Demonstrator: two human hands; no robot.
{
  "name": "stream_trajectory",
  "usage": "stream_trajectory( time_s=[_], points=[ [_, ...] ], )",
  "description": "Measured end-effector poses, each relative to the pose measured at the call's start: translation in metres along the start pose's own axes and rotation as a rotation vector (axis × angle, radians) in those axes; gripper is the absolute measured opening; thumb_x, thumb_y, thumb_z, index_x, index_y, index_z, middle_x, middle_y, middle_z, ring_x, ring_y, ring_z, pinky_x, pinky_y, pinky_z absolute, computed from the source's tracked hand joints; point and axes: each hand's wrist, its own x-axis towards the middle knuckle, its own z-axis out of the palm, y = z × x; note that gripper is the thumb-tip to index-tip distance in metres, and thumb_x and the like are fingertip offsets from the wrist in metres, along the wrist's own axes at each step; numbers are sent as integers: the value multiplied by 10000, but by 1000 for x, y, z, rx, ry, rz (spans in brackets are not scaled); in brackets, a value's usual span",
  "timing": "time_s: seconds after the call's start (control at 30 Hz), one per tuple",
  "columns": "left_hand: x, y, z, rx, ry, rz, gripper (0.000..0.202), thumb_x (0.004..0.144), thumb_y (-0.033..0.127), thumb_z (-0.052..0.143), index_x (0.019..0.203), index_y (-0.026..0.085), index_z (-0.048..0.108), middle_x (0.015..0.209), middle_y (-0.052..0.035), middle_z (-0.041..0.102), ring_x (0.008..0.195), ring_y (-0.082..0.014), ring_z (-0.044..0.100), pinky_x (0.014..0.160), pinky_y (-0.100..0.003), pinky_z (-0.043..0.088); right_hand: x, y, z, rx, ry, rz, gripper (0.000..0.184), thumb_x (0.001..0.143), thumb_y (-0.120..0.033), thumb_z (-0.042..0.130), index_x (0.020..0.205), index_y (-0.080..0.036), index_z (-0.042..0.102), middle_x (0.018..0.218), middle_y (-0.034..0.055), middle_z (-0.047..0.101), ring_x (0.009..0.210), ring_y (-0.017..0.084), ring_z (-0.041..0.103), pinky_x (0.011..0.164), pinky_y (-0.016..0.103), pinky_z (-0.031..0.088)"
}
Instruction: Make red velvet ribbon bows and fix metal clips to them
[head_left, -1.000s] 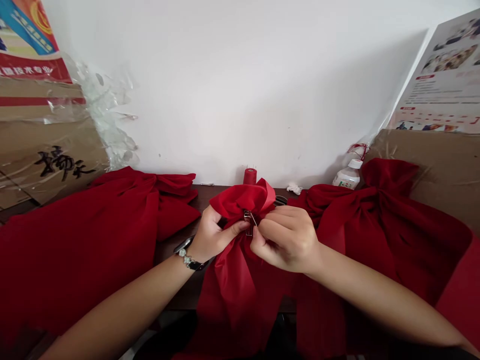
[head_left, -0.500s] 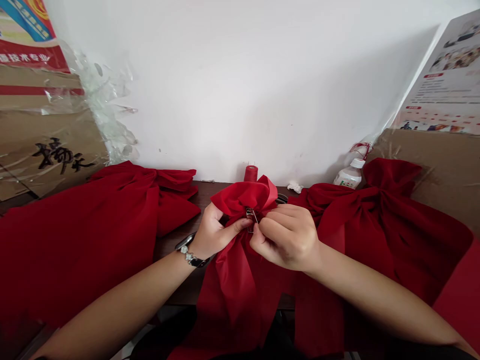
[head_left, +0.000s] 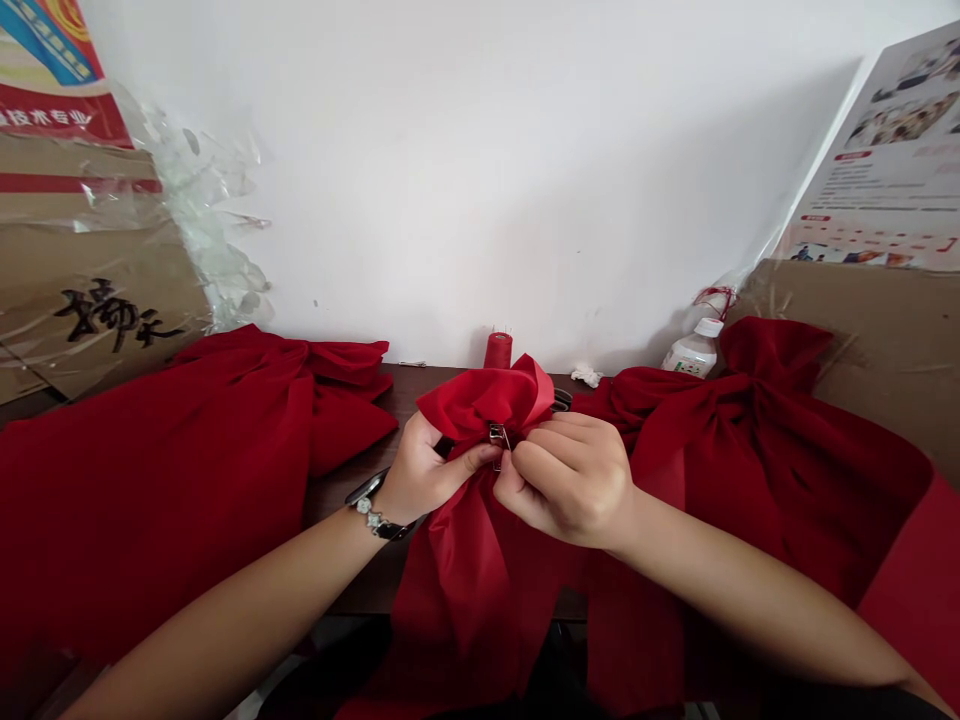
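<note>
A red fabric bow [head_left: 480,540] lies at the middle of the dark table, its tails hanging toward me over the front edge. My left hand [head_left: 424,470], with a black bracelet at the wrist, is closed around the bow's gathered knot from the left. My right hand [head_left: 570,480] is closed in a pinch on a small metal safety pin [head_left: 498,438] at that knot. Both hands touch the bow and nearly meet at the pin.
Large red bows lie at the left [head_left: 187,460] and right [head_left: 757,450]. A red thread spool [head_left: 498,350] and a white plastic bottle [head_left: 694,350] stand by the white wall. Cardboard boxes [head_left: 90,290] rise at both sides, a poster [head_left: 885,170] leans at the right.
Both hands stay on the bow's knot and pin. The right hand has shifted very slightly left, and the view has moved a little.
</note>
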Motion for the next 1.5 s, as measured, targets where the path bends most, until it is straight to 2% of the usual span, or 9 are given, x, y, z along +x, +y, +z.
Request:
stream_trajectory(
  time_s=[0.3, 0.5, 0.67, 0.83, 1.03, 1.33, 1.5],
  points=[
    [-2, -1, 1, -6, 28, -21, 217, 726, 313, 730, 863, 158, 663, 942, -97, 750, 849, -232, 701, 806, -324, 548, 0, 0, 1, 17, -9, 16, 363, 813, -117, 509, 489, -179, 357, 438, -48, 361, 433, 85, 278, 449, 258, 269],
    [-3, -2, 0, 7, 34, -53, 209, 715, 301, 745, 845, 162, 660, 821, -67, 745, 759, -215, 695, 728, -305, 551, 1, -2, -4, 99, -36, 59, 356, 809, -106, 482, 493, -178, 334, 440, -50, 339, 430, 79, 264, 449, 251, 257],
    [-3, -1, -2, 58, 39, -14, 237, 683, 313, 769, 836, 160, 672, 832, -69, 751, 774, -221, 692, 744, -307, 552, 4, -3, -8, 159, -49, 112, 342, 797, -95, 460, 498, -178, 317, 441, -52, 332, 431, 75, 257, 456, 242, 260],
    [-4, -1, -2, 46, 17, 26, 159, 703, 238, 747, 819, 162, 670, 787, -58, 751, 719, -200, 694, 706, -285, 555, 4, -3, -7, 181, -56, 131, 343, 791, -95, 465, 490, -175, 320, 438, -51, 333, 431, 74, 249, 457, 241, 257],
    [-5, 0, -3, 62, 2, -7, 164, 705, 250, 736, 833, 163, 684, 837, -73, 763, 747, -214, 704, 710, -291, 567, 4, -4, -7, 146, -73, 130, 347, 808, -99, 454, 492, -177, 336, 438, -49, 338, 429, 77, 261, 457, 244, 256],
    [-6, 0, -3, 39, -24, 44, 149, 718, 202, 722, 856, 166, 676, 844, -77, 763, 742, -219, 714, 695, -289, 572, 2, -3, -4, 153, -41, 133, 351, 802, -98, 481, 490, -175, 340, 438, -47, 350, 433, 78, 270, 462, 246, 267],
    [-6, -2, -3, -7, -10, 44, 180, 732, 248, 738, 875, 166, 666, 862, -71, 755, 774, -204, 706, 732, -277, 559, 2, -2, -4, 178, -47, 136, 354, 817, -113, 496, 495, -173, 360, 441, -47, 363, 431, 77, 281, 463, 245, 266]
  ],
)
